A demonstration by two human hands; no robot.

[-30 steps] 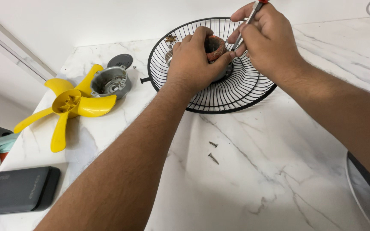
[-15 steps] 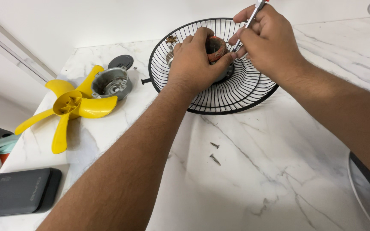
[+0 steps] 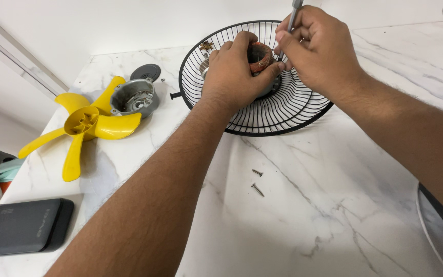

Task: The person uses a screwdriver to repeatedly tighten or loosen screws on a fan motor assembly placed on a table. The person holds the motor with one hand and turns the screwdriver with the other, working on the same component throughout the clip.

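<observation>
Both bare forearms reach forward and converge at the top of the view. The left hand (image 3: 234,72) lies palm down, knuckles up, its fingers (image 3: 242,41) curled over and its thumb stretched out to the right in a grip. The right hand (image 3: 319,51) comes in from the right, wrist bent, fingers bunched in a tight pinch beside the left thumb.

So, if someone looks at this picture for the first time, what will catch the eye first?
Probably the two hands at top centre: the left hand grips a copper-wound motor inside a black wire fan guard, while the right hand holds a slim metal tool against it. Next comes the bright yellow fan blade at the left, lying on the white marble counter.
</observation>
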